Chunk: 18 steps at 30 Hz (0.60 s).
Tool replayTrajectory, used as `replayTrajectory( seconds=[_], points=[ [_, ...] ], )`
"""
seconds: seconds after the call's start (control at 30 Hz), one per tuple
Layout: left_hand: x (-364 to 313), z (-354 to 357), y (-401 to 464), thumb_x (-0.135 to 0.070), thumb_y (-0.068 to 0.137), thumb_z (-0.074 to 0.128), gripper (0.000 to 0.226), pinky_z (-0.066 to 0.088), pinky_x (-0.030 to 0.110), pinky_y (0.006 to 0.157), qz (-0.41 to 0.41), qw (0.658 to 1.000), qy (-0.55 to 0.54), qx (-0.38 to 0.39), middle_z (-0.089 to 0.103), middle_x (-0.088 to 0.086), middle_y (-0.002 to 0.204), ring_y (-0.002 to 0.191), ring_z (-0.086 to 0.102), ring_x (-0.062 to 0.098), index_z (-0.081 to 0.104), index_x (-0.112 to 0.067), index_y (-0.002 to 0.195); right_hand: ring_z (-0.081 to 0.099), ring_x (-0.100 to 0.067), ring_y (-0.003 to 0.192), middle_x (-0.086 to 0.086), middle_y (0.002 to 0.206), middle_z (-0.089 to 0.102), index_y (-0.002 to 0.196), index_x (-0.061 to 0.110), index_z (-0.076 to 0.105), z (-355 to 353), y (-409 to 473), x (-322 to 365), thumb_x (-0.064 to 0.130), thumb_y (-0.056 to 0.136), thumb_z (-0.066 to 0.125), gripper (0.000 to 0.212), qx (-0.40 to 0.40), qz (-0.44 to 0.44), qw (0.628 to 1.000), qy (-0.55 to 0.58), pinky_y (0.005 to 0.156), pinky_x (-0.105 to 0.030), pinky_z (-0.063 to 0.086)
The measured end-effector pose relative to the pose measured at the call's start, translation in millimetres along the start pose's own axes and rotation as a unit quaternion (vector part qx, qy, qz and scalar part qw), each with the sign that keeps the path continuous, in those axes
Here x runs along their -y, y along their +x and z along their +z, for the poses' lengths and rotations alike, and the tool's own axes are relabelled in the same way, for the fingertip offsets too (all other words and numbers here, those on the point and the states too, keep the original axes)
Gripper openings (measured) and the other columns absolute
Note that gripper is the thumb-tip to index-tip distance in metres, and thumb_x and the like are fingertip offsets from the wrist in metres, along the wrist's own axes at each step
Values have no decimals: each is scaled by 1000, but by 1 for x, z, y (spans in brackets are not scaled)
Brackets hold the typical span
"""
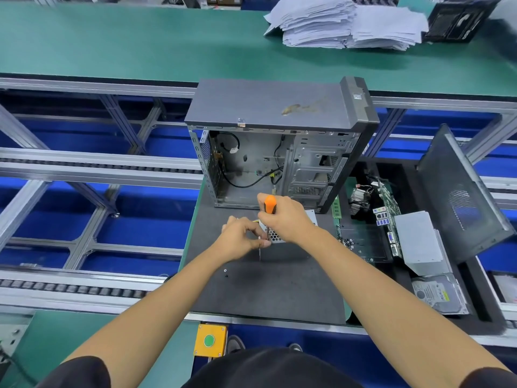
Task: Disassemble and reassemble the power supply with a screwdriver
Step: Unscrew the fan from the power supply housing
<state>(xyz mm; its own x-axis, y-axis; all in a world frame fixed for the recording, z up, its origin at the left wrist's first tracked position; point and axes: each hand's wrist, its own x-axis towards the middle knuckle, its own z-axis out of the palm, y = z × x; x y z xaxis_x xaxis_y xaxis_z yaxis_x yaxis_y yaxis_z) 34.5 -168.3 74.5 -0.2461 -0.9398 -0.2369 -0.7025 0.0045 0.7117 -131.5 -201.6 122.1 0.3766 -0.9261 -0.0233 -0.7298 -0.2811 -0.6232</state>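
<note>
The silver power supply (275,236) with a honeycomb grille lies on the dark mat (279,287), mostly hidden under my hands. My right hand (285,217) grips the orange-and-black handle of the screwdriver (270,204), held nearly upright, its shaft running down past the grille's front edge to the mat. My left hand (242,239) pinches at the power supply's front left corner beside the shaft. Two small black screws (225,273) lie on the mat in front of my left hand.
An open, empty PC case (277,152) stands behind the power supply. To the right lie a motherboard (375,211), a silver drive cage (419,242), a hard drive (439,295) and a leaning side panel (461,197). Paper stacks (347,22) sit on the far green bench. A yellow button box (209,340) is below the mat.
</note>
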Motion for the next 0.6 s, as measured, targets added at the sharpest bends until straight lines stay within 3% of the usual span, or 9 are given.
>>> replayTrajectory(
  seconds=[0.1,0.3,0.37,0.43,0.5,0.6],
  points=[
    [-2,-2,0,-38,82,82,12,33,43,104,5,1000,-12,15,69,-26,89,109,41,22,73,-41,74,34,-20,56,1,57,42,78,20,38,1,3,-1,42,71,41,23,4,-4,1000,-9,53,-33,30],
    [-5,4,-1,-38,83,81,16,33,44,105,-13,1000,-13,-13,72,-11,98,110,40,22,68,-41,74,32,-18,52,3,53,40,75,23,36,4,5,-3,44,72,41,21,-1,-10,1000,-17,51,-32,28],
    [-1,4,-3,-41,82,81,15,35,46,105,-16,1000,-1,-13,67,-6,104,110,40,22,66,-43,84,34,-19,53,3,54,42,75,23,37,4,5,-3,43,72,41,21,10,-9,1000,-17,51,-32,30],
    [1,1,-4,-42,80,83,31,38,45,104,-2,1000,-15,-10,60,-6,109,108,41,21,64,-39,104,37,-20,54,1,55,46,75,24,37,4,5,-2,43,73,43,20,16,-11,1000,-22,53,-33,32],
    [-5,-10,-8,-40,82,81,44,41,37,97,34,994,-105,-9,56,-7,114,108,42,16,56,-35,118,39,-19,53,2,54,48,73,29,36,5,5,0,45,74,42,17,19,-12,999,-35,52,-33,32],
    [-20,-33,-12,-38,87,68,42,46,32,84,87,986,-143,15,55,-6,111,92,49,14,43,-27,118,47,-11,54,5,56,53,70,37,39,2,6,0,46,78,46,14,17,-8,999,-44,54,-33,31]
  ],
)
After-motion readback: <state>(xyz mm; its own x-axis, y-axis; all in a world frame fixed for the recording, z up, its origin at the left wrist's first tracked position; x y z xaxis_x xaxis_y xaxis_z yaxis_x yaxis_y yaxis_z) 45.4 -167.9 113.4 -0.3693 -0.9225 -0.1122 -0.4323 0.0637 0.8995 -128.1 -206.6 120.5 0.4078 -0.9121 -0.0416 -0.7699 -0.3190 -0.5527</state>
